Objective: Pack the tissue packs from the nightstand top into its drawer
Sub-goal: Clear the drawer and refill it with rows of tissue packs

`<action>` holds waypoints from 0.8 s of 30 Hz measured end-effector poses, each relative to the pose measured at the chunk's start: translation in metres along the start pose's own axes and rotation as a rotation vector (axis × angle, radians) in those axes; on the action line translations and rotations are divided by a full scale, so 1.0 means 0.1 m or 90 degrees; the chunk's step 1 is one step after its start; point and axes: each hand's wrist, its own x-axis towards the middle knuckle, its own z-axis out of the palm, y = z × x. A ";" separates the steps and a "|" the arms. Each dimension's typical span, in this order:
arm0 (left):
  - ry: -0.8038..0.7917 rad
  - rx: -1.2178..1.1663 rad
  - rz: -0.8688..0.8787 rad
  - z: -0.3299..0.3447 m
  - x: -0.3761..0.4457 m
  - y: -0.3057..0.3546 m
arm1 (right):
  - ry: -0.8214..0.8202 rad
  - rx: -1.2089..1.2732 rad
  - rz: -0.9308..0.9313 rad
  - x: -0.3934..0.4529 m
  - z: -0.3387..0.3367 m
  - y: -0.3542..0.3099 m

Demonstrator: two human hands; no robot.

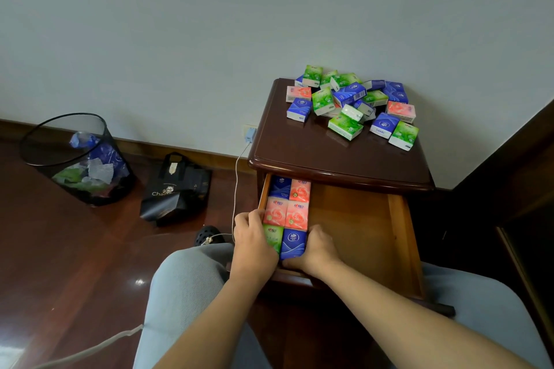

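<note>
A dark wooden nightstand (341, 156) carries a loose heap of green, blue and pink tissue packs (350, 102) at the back of its top. Its drawer (359, 228) is pulled out. Several packs lie in two neat columns along the drawer's left side. My left hand (253, 244) curls over the drawer's left wall against the green pack (273, 238). My right hand (314, 252) grips the front blue pack (293, 244) from its right side. The right two thirds of the drawer floor are bare wood.
A black mesh waste bin (75, 159) with wrappers stands on the floor at left. Beside it lies a black bag (175, 189). A white charger cable (236, 186) hangs from a wall plug beside the nightstand. My knees in grey trousers flank the drawer.
</note>
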 end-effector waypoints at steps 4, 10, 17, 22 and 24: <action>0.007 -0.006 0.002 0.01 0.01 -0.01 | 0.019 -0.019 -0.034 0.04 0.06 -0.06; 0.007 -0.012 -0.015 0.03 0.04 -0.02 | 0.039 -0.042 -0.020 0.09 0.12 -0.09; 0.010 -0.016 -0.019 0.01 0.04 -0.01 | 0.044 -0.079 -0.025 0.10 0.12 -0.06; 0.004 -0.013 -0.020 0.00 0.03 0.00 | 0.011 -0.128 -0.049 0.10 0.04 -0.03; 0.000 -0.008 -0.022 0.01 0.02 0.01 | 0.027 -0.114 -0.041 0.08 -0.04 -0.01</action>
